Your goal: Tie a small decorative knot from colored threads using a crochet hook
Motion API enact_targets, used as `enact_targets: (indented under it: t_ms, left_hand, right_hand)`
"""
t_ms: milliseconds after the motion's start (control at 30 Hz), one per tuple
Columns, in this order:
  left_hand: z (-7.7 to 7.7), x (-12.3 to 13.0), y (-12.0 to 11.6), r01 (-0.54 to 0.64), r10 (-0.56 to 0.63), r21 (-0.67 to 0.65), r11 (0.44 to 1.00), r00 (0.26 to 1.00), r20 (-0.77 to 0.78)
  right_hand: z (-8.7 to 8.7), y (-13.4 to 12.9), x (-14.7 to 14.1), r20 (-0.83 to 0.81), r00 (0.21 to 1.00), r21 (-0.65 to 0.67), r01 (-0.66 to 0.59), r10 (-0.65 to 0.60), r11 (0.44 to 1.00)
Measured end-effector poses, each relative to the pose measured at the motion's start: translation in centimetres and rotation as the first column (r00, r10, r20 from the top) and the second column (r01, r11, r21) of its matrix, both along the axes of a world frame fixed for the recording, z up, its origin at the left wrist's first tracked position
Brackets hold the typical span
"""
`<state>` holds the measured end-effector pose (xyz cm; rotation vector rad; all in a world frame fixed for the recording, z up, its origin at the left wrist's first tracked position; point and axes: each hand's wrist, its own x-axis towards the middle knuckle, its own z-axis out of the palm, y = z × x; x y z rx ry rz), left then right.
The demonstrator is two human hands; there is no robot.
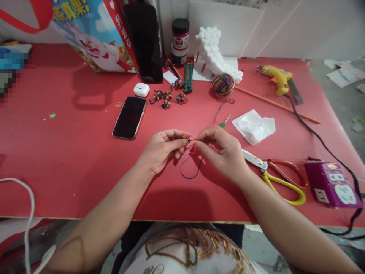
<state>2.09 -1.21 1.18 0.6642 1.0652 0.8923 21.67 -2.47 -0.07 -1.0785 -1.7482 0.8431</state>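
My left hand [167, 148] pinches a small knotted piece of multicoloured yarn [186, 140], with an orange and dark bit showing past the thumb. A strand runs from it to my right hand [221, 146], whose thumb and forefinger are closed on the yarn strand [193, 140]. Below the hands a loop of purple-blue yarn [190, 177] hangs or lies over the red table [94, 179]. Farther back sits the multicoloured yarn ball [223, 85], its loose end trailing toward my right hand. Several small knotted yarn pieces [167, 96] lie beyond my left hand.
Right of my hands lie scissors [264, 165], a crumpled tissue [256, 127], a green-handled needle tool [223, 124], a yellow glue gun [278, 78], an orange stick [276, 103] and a purple power socket [332, 184]. A phone [130, 118] and white earbud case [142, 90] lie left.
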Motion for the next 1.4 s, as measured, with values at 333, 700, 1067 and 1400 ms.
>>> enact_targets:
  t_ms: [333,700,1067,1400]
  left_hand:
    - [-0.3,0.1,-0.4,0.016,-0.014,0.037,0.999,0.998,-0.058]
    - [-0.5,0.6,-0.7,0.053,-0.051,0.029,0.998,0.997,-0.058]
    - [-0.2,0.8,-1.1,0.206,-0.194,0.095,0.974,0.973,-0.126]
    - [-0.1,1.2,-0.9,0.222,-0.195,0.066,0.973,0.937,-0.289]
  right_hand:
    - [-0.8,0.3,0.7,0.386,0.913,0.338,-0.008,-0.131,0.941]
    - [0.5,0.6,0.5,-0.332,0.943,-0.414,-0.116,-0.031,0.903]
    - [1.0,1.1,0.2,-0.650,0.741,-0.649,-0.424,-0.170,0.632]
    - [0.6,0.8,-0.2,-0.661,0.724,-0.670,-0.450,-0.198,0.590]
